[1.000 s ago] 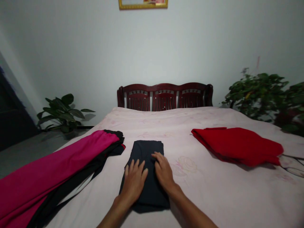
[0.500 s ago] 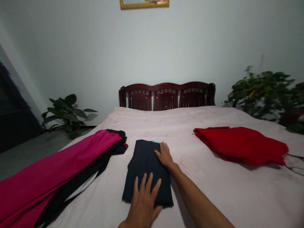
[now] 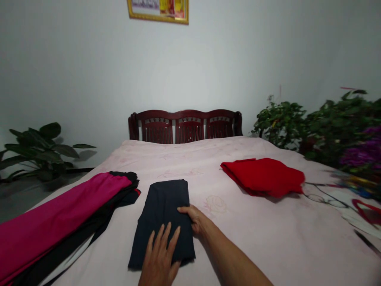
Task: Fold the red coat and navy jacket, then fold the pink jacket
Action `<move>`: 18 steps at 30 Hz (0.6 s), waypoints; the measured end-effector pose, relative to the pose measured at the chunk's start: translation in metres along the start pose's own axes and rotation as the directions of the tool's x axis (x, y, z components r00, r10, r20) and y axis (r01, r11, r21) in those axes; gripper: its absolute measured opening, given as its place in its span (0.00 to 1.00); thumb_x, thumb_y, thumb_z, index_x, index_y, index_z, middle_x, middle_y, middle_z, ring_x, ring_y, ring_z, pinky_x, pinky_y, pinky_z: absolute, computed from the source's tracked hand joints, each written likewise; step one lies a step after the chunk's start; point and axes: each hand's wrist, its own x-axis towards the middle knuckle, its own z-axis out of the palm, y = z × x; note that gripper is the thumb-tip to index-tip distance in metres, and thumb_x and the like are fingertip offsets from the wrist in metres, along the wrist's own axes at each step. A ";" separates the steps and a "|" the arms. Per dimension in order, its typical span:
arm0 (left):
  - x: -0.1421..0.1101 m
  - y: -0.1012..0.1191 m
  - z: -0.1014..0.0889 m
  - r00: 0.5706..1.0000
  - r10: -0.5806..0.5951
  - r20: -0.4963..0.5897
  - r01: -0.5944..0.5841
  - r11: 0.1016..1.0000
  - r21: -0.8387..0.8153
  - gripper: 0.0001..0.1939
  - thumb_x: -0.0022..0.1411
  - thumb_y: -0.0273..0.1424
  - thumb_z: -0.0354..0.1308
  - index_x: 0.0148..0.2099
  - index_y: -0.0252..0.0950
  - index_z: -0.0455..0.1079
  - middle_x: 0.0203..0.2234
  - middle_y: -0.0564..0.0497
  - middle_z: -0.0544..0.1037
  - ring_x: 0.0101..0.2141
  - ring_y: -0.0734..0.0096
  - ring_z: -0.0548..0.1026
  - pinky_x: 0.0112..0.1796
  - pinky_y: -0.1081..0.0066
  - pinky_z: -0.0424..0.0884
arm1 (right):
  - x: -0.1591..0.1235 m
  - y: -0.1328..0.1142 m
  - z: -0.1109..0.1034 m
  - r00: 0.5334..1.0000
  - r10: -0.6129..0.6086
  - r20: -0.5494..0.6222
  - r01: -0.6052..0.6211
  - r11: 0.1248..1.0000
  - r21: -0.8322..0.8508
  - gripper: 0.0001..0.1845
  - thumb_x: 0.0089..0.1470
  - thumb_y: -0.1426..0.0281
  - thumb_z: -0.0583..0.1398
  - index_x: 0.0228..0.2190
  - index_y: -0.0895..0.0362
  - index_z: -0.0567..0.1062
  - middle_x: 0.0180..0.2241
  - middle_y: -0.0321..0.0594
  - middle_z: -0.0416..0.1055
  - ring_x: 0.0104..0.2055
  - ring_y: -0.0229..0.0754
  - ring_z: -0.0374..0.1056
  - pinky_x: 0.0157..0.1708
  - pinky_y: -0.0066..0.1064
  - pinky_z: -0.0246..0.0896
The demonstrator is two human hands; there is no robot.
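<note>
Right hand (image 3: 197,221) has slid to the folded cloth (image 3: 166,200)'s three o'clock, seemingly pinching; spread left hand (image 3: 160,249) likely smooths; lifting needs both.

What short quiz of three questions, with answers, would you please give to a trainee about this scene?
1. Which hand is at the right edge of the navy cloth: A, left; B, right?
2. True or false: the left hand is open, with its fingers spread.
3. Fill in: on the bed, right of both hands, lies a ___ cloth.

Key:
1. B, the right hand.
2. True.
3. Red, the red cloth.
</note>
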 end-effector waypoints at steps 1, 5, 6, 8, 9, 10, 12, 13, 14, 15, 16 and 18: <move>0.001 -0.002 -0.002 0.999 0.019 -0.027 -0.020 1.000 -0.021 0.43 0.60 0.30 0.57 0.74 0.45 0.44 0.66 0.47 0.65 0.63 0.53 0.66 0.60 0.51 0.61 | -0.001 0.002 0.001 0.999 -0.012 -0.031 0.012 1.000 0.012 0.21 0.48 0.78 0.59 0.46 0.63 0.73 0.32 0.47 0.80 0.31 0.45 0.78 0.43 0.41 0.74; -0.001 -0.020 -0.011 0.992 -0.001 -0.130 -0.020 0.987 -0.159 0.40 0.66 0.34 0.50 0.75 0.48 0.37 0.61 0.49 0.72 0.63 0.55 0.67 0.65 0.48 0.53 | -0.010 -0.003 -0.008 0.994 -0.066 -0.091 0.072 0.995 0.063 0.23 0.47 0.79 0.58 0.48 0.62 0.73 0.31 0.47 0.80 0.30 0.47 0.77 0.41 0.46 0.74; -0.002 -0.026 -0.012 0.986 -0.056 -0.157 0.025 0.981 -0.192 0.39 0.67 0.33 0.48 0.74 0.49 0.36 0.60 0.48 0.73 0.63 0.55 0.66 0.65 0.46 0.52 | -0.015 -0.009 -0.013 0.989 -0.097 -0.115 0.105 0.992 0.071 0.23 0.47 0.79 0.59 0.48 0.62 0.73 0.30 0.46 0.80 0.29 0.47 0.77 0.41 0.46 0.74; -0.006 -0.040 -0.009 0.958 -0.198 -0.209 0.144 0.959 -0.244 0.36 0.68 0.31 0.44 0.74 0.49 0.37 0.60 0.46 0.73 0.64 0.55 0.65 0.66 0.44 0.50 | -0.030 -0.028 -0.027 0.969 -0.180 -0.170 0.195 0.978 0.074 0.24 0.46 0.80 0.60 0.48 0.61 0.73 0.29 0.44 0.80 0.28 0.45 0.77 0.41 0.44 0.74; -0.007 -0.046 -0.006 0.937 -0.268 -0.222 0.207 0.942 -0.263 0.34 0.68 0.31 0.43 0.73 0.48 0.39 0.60 0.45 0.72 0.64 0.54 0.64 0.66 0.43 0.50 | -0.039 -0.041 -0.034 0.954 -0.228 -0.193 0.246 0.967 0.071 0.24 0.46 0.80 0.61 0.47 0.61 0.74 0.30 0.43 0.80 0.28 0.44 0.76 0.42 0.43 0.74; -0.008 -0.052 -0.003 0.919 -0.330 -0.216 0.266 0.923 -0.277 0.33 0.68 0.31 0.42 0.73 0.47 0.42 0.61 0.44 0.70 0.65 0.54 0.63 0.66 0.43 0.49 | -0.049 -0.056 -0.042 0.936 -0.278 -0.214 0.298 0.952 0.066 0.24 0.46 0.80 0.62 0.47 0.60 0.74 0.30 0.43 0.80 0.28 0.44 0.76 0.42 0.42 0.74; -0.007 -0.060 0.006 0.891 -0.426 -0.157 0.369 0.880 -0.298 0.30 0.68 0.33 0.43 0.71 0.44 0.47 0.61 0.43 0.69 0.64 0.53 0.63 0.66 0.44 0.50 | -0.069 -0.090 -0.058 0.885 -0.385 -0.262 0.411 0.910 0.050 0.22 0.46 0.80 0.63 0.45 0.59 0.75 0.30 0.42 0.81 0.29 0.44 0.77 0.41 0.41 0.75; -0.006 -0.063 0.009 0.876 -0.469 -0.114 0.418 0.856 -0.303 0.29 0.68 0.35 0.44 0.70 0.43 0.50 0.61 0.43 0.69 0.63 0.53 0.65 0.65 0.44 0.50 | -0.079 -0.110 -0.067 0.848 -0.442 -0.292 0.472 0.881 0.037 0.21 0.45 0.80 0.64 0.44 0.59 0.75 0.30 0.42 0.81 0.29 0.44 0.77 0.41 0.40 0.75; -0.004 -0.065 0.013 0.859 -0.506 -0.074 0.463 0.832 -0.306 0.28 0.68 0.36 0.44 0.69 0.42 0.52 0.61 0.42 0.70 0.62 0.53 0.66 0.65 0.44 0.51 | -0.089 -0.130 -0.075 0.803 -0.501 -0.323 0.536 0.844 0.021 0.20 0.45 0.80 0.64 0.43 0.59 0.75 0.30 0.41 0.81 0.29 0.44 0.77 0.40 0.40 0.75; -0.003 -0.065 0.015 0.844 -0.535 -0.043 0.498 0.811 -0.308 0.27 0.68 0.36 0.44 0.68 0.42 0.53 0.60 0.43 0.71 0.61 0.53 0.68 0.64 0.44 0.52 | -0.098 -0.151 -0.083 0.751 -0.559 -0.351 0.598 0.801 0.005 0.19 0.45 0.80 0.64 0.42 0.58 0.76 0.30 0.41 0.81 0.29 0.44 0.77 0.40 0.40 0.75; -0.001 -0.064 0.017 0.832 -0.554 -0.025 0.520 0.796 -0.308 0.27 0.68 0.36 0.43 0.67 0.42 0.55 0.60 0.43 0.72 0.59 0.53 0.69 0.64 0.43 0.53 | -0.105 -0.172 -0.092 0.698 -0.611 -0.373 0.656 0.755 -0.009 0.20 0.45 0.81 0.64 0.42 0.58 0.76 0.30 0.41 0.81 0.30 0.44 0.77 0.40 0.40 0.76; 0.001 -0.062 0.019 0.831 -0.556 -0.017 0.524 0.793 -0.309 0.26 0.67 0.35 0.43 0.65 0.43 0.58 0.58 0.44 0.74 0.58 0.54 0.72 0.63 0.43 0.54 | -0.118 -0.215 -0.112 0.583 -0.699 -0.414 0.759 0.650 -0.030 0.21 0.46 0.81 0.63 0.44 0.59 0.76 0.32 0.42 0.81 0.32 0.45 0.78 0.42 0.42 0.75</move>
